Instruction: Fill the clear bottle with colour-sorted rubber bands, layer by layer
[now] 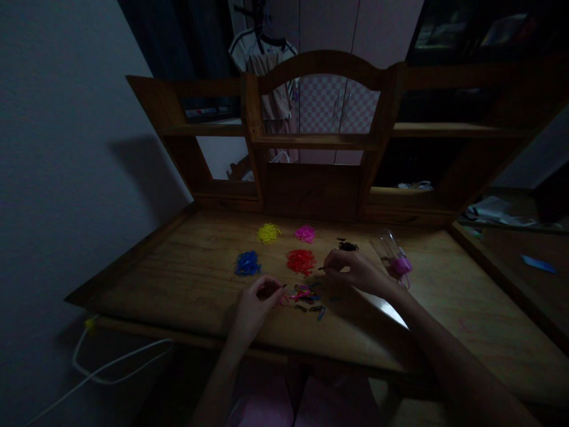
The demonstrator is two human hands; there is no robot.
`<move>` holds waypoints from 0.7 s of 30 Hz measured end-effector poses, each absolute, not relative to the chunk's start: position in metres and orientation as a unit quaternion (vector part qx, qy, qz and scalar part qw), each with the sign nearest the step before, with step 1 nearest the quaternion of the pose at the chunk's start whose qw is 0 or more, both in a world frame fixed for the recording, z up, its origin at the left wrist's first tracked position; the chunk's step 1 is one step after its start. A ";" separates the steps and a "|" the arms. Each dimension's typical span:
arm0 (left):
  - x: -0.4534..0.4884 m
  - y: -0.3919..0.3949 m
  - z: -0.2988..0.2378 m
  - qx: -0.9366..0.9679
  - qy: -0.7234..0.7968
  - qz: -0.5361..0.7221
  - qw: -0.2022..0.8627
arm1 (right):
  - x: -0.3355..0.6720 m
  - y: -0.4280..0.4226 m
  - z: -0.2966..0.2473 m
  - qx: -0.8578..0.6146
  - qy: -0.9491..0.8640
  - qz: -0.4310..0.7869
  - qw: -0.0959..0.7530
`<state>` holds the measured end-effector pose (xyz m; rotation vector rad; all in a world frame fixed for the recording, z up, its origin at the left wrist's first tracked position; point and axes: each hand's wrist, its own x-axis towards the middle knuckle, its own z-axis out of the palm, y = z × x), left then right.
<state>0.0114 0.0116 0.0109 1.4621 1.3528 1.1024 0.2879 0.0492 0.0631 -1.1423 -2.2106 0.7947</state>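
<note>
My left hand (258,305) is low over the wooden desk, its thumb and fingertips pinched on a small dark band (284,286). Just right of it lies a mixed pile of small coloured bands (306,293), with a few loose dark ones (316,309) nearer me. My right hand (344,268), also pinched, grips another small dark band (321,268) between the red pile (301,261) and the black pile (348,246). The bands look like thin elastic loops; fine detail is too dim to make out.
Blue (248,263), yellow (268,233) and pink (304,233) piles lie farther left and back. A clear bottle with a purple cap (401,264) lies right of my right hand. A wooden shelf unit (311,141) rises behind the desk (178,267). A white cable (120,360) hangs at lower left.
</note>
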 end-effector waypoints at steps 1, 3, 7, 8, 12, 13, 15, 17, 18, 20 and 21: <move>0.012 0.011 0.011 0.572 0.538 0.450 0.426 | 0.286 0.049 0.062 -0.428 -0.814 0.281 0.273; 0.012 0.011 0.011 0.554 0.534 0.460 0.443 | 0.282 0.050 0.059 -0.441 -0.809 0.256 0.293; 0.012 0.011 0.013 0.555 0.540 0.438 0.457 | 0.273 0.054 0.046 -0.471 -0.802 0.200 0.308; 0.012 0.010 0.013 0.563 0.545 0.429 0.449 | 0.271 0.055 0.042 -0.473 -0.805 0.190 0.302; 0.012 0.009 0.016 0.593 0.565 0.404 0.407 | 0.265 0.060 0.032 -0.473 -0.817 0.166 0.285; 0.012 0.009 0.016 0.596 0.567 0.402 0.403 | 0.264 0.061 0.031 -0.474 -0.816 0.159 0.288; 0.012 0.009 0.015 0.596 0.569 0.402 0.398 | 0.260 0.063 0.029 -0.479 -0.813 0.146 0.297; 0.012 0.009 0.013 0.597 0.572 0.405 0.390 | 0.257 0.064 0.028 -0.484 -0.807 0.143 0.306; 0.011 0.009 0.013 0.598 0.573 0.405 0.386 | 0.256 0.064 0.028 -0.485 -0.803 0.147 0.313; 0.011 0.008 0.012 0.601 0.573 0.405 0.383 | 0.255 0.064 0.029 -0.481 -0.794 0.160 0.335; 0.011 0.008 0.012 0.601 0.573 0.404 0.384 | 0.255 0.063 0.030 -0.476 -0.790 0.166 0.350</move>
